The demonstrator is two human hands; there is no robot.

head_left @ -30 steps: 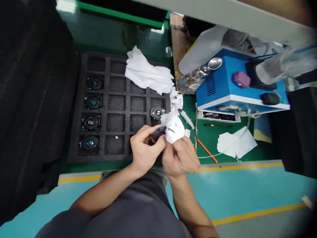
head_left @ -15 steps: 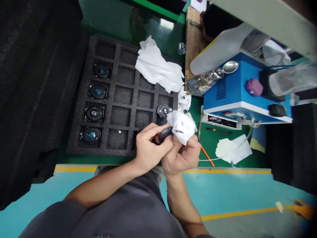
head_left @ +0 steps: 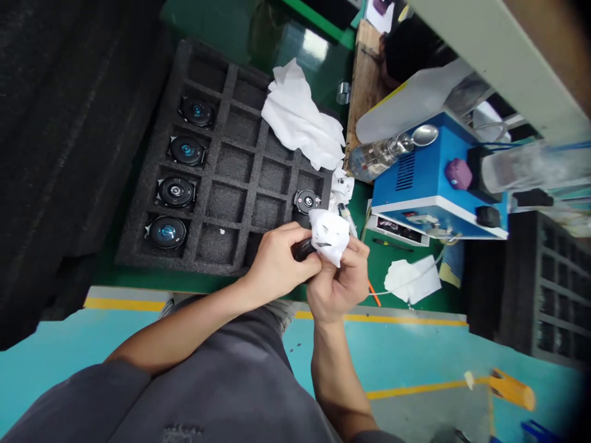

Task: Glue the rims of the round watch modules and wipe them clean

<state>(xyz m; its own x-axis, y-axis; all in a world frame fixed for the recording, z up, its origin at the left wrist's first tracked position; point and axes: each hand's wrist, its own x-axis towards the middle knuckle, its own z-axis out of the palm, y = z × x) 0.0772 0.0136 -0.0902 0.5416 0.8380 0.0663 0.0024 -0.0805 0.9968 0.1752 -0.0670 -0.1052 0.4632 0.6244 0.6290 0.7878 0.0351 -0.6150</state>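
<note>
My left hand [head_left: 279, 263] is closed around a dark watch [head_left: 302, 249], pinched between thumb and fingers; most of it is covered by the fingers. My right hand [head_left: 338, 284] is closed on a crumpled white wipe [head_left: 330, 236] with dark smudges, which meets the watch's right side. Just beyond the hands, another round watch [head_left: 306, 201] sits in a compartment of the black foam tray [head_left: 127, 249]. Several more watches, such as the nearest one [head_left: 167, 232], fill part of the tray's left column.
A large white cloth [head_left: 305, 120] lies over the tray's far right part. To the right stand a glass bottle [head_left: 372, 157] and a blue machine [head_left: 429, 178]. White paper [head_left: 415, 280] and an orange stick [head_left: 374, 294] lie near the front edge. Black foam [head_left: 69, 154] rises at left.
The view has turned slightly, tilting the tray and shifting the machine left. Both hands stay together on the watch and wipe; the watch now shows less of its surface.
</note>
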